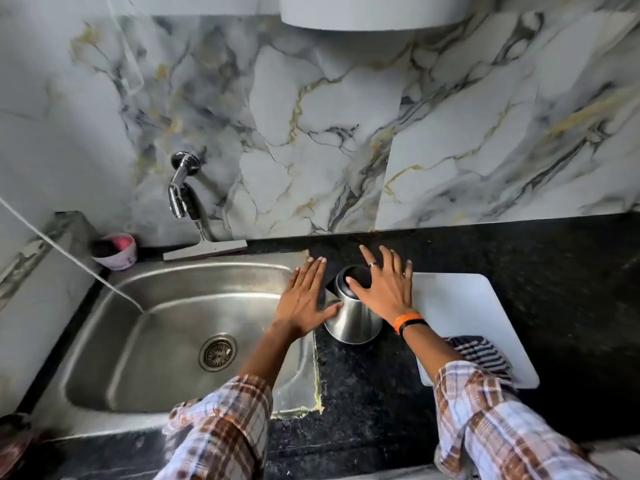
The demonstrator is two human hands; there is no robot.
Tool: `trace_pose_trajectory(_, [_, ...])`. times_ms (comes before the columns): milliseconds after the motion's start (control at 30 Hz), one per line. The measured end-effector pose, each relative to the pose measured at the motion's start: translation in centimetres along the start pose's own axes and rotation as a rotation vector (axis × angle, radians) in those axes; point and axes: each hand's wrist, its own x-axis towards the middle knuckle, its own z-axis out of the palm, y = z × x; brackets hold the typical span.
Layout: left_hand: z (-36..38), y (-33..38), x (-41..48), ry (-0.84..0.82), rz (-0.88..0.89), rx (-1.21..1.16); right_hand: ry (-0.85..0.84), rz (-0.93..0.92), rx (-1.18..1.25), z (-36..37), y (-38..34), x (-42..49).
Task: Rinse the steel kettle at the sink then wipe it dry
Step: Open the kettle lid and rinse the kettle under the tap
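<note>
Kettle (353, 315) upright on counter (363, 393) | beside sink (114, 341) edge | hands flank

The sink (114, 348) basin lies bare from 7 to 9 o'clock, only the drain (218, 352) in it. The tap (180, 192) overhangs at 10. A kettle (353, 313) stands on the counter (485, 244) at centre; a white board (460, 313) with a striped cloth (481, 355) fills 3 to 4.
</note>
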Motion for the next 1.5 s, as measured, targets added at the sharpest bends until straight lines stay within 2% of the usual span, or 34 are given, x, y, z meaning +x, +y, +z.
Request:
trace_pose_trajectory(100, [1.8,0.7,0.0,-0.091,-0.018,-0.007,-0.032,0.081,0.038,1.1,0.6,-0.2])
trace_pose_trajectory(233, [3.2,1.7,0.6,-0.156,-0.067,-0.138,-0.071,0.071,0.060,1.7,1.0,0.2])
trace_pose_trajectory(400, [3.7,1.9,0.9,-0.109,-0.108,-0.235,-0.117,0.051,0.095,1.7,1.2,0.9])
trace_pose_trajectory(633, [4.1,1.6,0.9,-0.051,-0.097,-0.230,-0.162,0.048,0.145,1.6,1.6,1.3])
trace_pose_trajectory(800, [4.3,1.4,0.9,-0.009,-0.055,-0.204,-0.177,0.066,0.357,0.8,2.3,1.6])
trace_pose_trajectory(1033, [4.4,1.2,1.1,-0.033,-0.038,-0.095,-0.215,0.039,0.630,-0.6,4.5,1.8])
trace_pose_trajectory(1333, [4.1,1.4,1.0,-0.060,-0.052,-0.056,-0.291,0.063,0.810,-1.7,6.5,1.9])
trace_pose_trajectory(1500, [4.2,1.3,1.0,-0.071,-0.062,-0.027,-0.271,0.091,0.900,-0.4,6.8,2.7])
